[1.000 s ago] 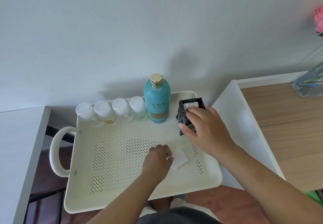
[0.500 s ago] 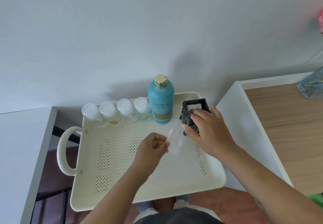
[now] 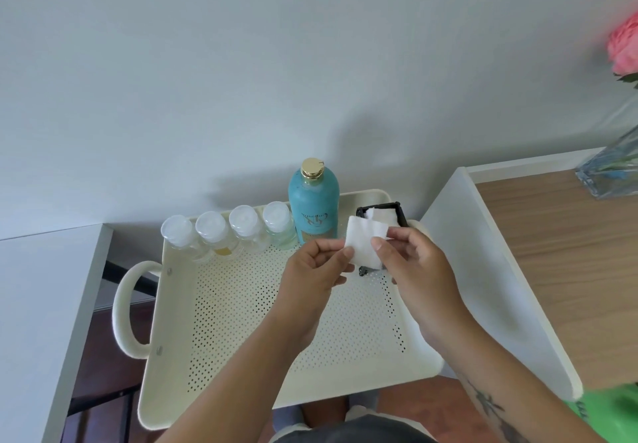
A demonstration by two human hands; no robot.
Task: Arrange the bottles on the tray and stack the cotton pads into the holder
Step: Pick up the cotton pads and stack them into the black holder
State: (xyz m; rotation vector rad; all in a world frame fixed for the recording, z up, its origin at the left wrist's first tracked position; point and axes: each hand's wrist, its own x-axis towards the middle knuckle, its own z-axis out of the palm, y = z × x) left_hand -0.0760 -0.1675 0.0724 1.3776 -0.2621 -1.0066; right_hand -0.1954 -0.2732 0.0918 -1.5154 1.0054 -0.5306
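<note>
A square white cotton pad [image 3: 364, 242] is pinched between my left hand [image 3: 314, 270] and my right hand [image 3: 414, 263], just in front of the black holder [image 3: 402, 216]. White pads show inside the holder's top. The holder stands at the back right of the cream perforated tray [image 3: 241, 339]. A tall teal bottle [image 3: 313, 207] with a gold cap stands left of the holder. Several small clear bottles [image 3: 228, 232] with white caps line the tray's back edge.
The tray has a loop handle [image 3: 126, 308] on its left. A white and wood table [image 3: 552, 252] stands to the right, with a glass vase [image 3: 611, 173] and a pink flower [image 3: 625, 45]. A white surface [image 3: 41, 297] is at the left.
My left hand picked the pad off the tray floor and raised it toward the holder. My right hand left the holder's top and now grips the pad's right side.
</note>
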